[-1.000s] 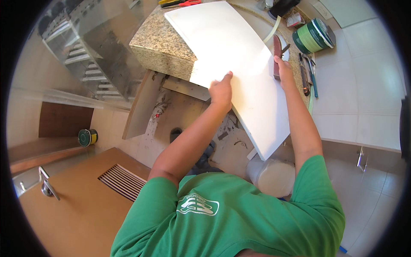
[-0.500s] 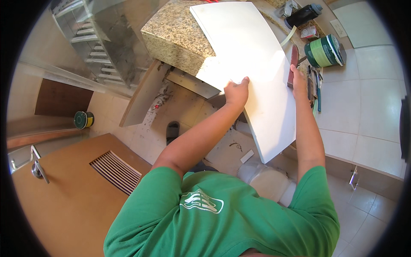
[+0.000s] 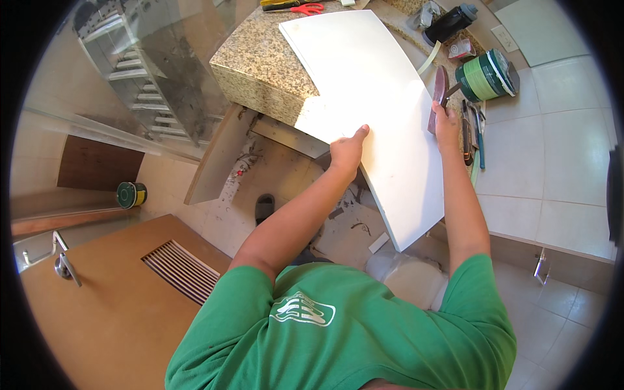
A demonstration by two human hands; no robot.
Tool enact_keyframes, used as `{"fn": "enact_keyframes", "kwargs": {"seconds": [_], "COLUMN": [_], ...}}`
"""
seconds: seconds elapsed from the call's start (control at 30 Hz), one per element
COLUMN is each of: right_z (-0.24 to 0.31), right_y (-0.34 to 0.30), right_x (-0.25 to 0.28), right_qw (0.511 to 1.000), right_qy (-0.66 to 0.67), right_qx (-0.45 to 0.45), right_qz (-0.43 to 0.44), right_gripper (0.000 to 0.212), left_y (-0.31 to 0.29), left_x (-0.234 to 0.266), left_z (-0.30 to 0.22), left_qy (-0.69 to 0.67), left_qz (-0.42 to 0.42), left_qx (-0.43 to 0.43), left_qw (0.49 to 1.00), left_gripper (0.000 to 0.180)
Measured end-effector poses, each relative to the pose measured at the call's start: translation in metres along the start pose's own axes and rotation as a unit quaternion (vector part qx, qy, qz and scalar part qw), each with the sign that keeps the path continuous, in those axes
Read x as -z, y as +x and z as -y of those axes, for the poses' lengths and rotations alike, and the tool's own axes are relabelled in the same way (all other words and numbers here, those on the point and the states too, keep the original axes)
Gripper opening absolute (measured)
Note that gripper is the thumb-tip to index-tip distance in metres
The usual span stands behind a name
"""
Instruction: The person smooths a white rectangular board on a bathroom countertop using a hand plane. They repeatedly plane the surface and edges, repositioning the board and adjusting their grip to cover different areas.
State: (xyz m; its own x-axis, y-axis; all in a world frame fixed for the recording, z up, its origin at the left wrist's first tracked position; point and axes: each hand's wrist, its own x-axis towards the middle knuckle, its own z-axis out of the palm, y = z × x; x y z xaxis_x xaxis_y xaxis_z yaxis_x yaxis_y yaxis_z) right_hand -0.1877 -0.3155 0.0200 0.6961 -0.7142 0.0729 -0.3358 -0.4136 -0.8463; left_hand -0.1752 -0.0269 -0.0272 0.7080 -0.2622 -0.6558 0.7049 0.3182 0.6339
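Observation:
A white panel point(image 3: 390, 130) lies across a speckled stone countertop point(image 3: 253, 55), its near end reaching out past the counter toward me. My left hand point(image 3: 346, 154) grips the panel's left edge, with the thumb on top and the other fingers mostly out of sight underneath. In my right hand point(image 3: 445, 127) is a long, reddish-brown sanding block point(image 3: 440, 84), held upright on its side along the panel's right edge. Whether its face touches that edge I cannot tell.
Beside the right hand stand a green bucket point(image 3: 484, 77) and several hand tools point(image 3: 480, 133). Red-handled scissors point(image 3: 305, 9) and a black bottle point(image 3: 450, 25) sit farther back. An open cabinet door point(image 3: 214, 156) juts out at left; a brown louvred door point(image 3: 123, 279) is nearer.
The whole view has shifted slightly, showing more of the scissors at the top. The sanding block has tilted a little, showing more of its reddish face. Both hands keep their holds.

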Motion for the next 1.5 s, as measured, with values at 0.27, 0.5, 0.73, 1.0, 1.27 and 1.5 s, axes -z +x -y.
{"fn": "enact_keyframes", "kwargs": {"seconds": [0.27,0.5,0.73,1.0,1.27,1.5], "right_z": [0.065,0.119,0.159,0.222,0.237,0.239], "right_y": [-0.057,-0.105,-0.087,-0.045,-0.012,0.004], "right_x": [-0.027,-0.094,-0.200,-0.309,-0.351,-0.366], "right_qw": [0.966,0.931,0.911,0.913,0.928,0.934], "right_qy": [-0.160,-0.223,-0.236,-0.295,-0.273,-0.254], "right_qx": [0.183,0.217,0.291,0.249,0.229,0.223], "right_qz": [0.086,0.189,0.171,0.132,0.112,0.114], "right_gripper": [0.049,0.049,0.038,0.045,0.046,0.045], "left_y": [-0.038,-0.026,0.014,0.098,0.131,0.126], "left_x": [0.029,0.030,-0.070,-0.164,-0.149,-0.153], "left_z": [-0.023,-0.174,-0.248,-0.209,-0.171,-0.177], "left_qy": [0.272,0.301,0.707,0.932,0.957,0.964], "left_qz": [-0.056,0.014,0.128,0.188,0.218,0.230], "left_qx": [-0.471,-0.704,-0.532,-0.124,-0.126,-0.117], "left_qw": [0.838,0.644,0.449,0.283,0.144,0.071], "left_gripper": [0.078,0.036,0.044,0.114,0.150,0.156]}}
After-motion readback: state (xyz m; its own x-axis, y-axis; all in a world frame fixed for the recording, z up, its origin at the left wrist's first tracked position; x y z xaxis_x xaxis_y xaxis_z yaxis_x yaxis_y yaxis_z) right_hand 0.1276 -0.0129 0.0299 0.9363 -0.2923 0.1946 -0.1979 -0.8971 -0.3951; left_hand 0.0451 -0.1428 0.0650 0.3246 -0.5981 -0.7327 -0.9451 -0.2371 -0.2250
